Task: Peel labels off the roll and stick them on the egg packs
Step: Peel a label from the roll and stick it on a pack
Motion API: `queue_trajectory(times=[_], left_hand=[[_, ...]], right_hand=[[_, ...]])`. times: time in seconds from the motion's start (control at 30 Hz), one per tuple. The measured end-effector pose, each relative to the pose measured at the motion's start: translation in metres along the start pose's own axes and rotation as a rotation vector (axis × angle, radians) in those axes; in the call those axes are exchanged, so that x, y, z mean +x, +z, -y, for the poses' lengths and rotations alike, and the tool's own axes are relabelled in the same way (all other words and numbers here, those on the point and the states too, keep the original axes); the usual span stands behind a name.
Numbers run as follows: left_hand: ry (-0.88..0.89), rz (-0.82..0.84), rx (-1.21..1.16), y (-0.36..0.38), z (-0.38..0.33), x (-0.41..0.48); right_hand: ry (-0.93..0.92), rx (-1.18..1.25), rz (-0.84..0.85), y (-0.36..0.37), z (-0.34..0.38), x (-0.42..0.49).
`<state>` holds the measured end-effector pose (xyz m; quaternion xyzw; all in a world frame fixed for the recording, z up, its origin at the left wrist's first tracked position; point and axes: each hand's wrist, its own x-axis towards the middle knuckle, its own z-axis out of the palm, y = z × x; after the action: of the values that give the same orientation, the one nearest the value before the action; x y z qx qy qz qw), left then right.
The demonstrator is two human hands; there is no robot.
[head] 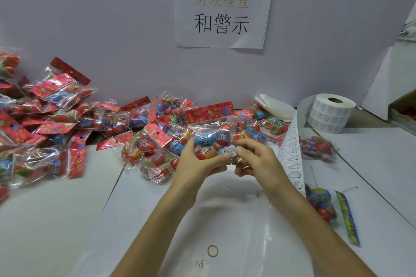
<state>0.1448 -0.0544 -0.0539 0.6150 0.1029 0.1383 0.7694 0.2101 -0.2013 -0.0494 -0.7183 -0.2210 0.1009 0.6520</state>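
A heap of egg packs (67,119) is lying beyond and to the left of the hands. The label roll (331,112) is standing beyond the right hand, with its strip (291,153) trailing down just right of that wrist.

The egg pack (211,139) being worked on is sitting between the two hands, raised off the table (225,220). It is probably light, and its film is crinkly and slippery, with hard eggs shifting inside. Cupping it from underneath looks better than taking it by the loose film. The small label (229,149) is thin, floppy and sticky, so it is best held by one edge.

The left hand (198,162) is curling around the pack from below, its thumb reaching towards the label. The right hand (254,157) is narrowly closed, with its thumb and forefinger pinching the label's right edge at the pack's front.
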Motion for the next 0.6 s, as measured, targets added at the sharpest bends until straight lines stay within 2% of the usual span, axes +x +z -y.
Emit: queue_trajectory(times=[0.23, 0.4, 0.6], left_hand=[[0.006, 0.038, -0.002, -0.0004, -0.0005, -0.0003], [-0.057, 0.133, -0.136, -0.0042, -0.0039, 0.0015], [-0.013, 0.081, -0.030, -0.0043, -0.0033, -0.0009]], right_hand=[[-0.091, -0.073, -0.046, 0.0007, -0.0029, -0.0012], [-0.089, 0.048, 0.002, -0.0054, 0.0020, -0.0002], [-0.106, -0.043, 0.016, -0.0039, -0.0022, 0.0012]])
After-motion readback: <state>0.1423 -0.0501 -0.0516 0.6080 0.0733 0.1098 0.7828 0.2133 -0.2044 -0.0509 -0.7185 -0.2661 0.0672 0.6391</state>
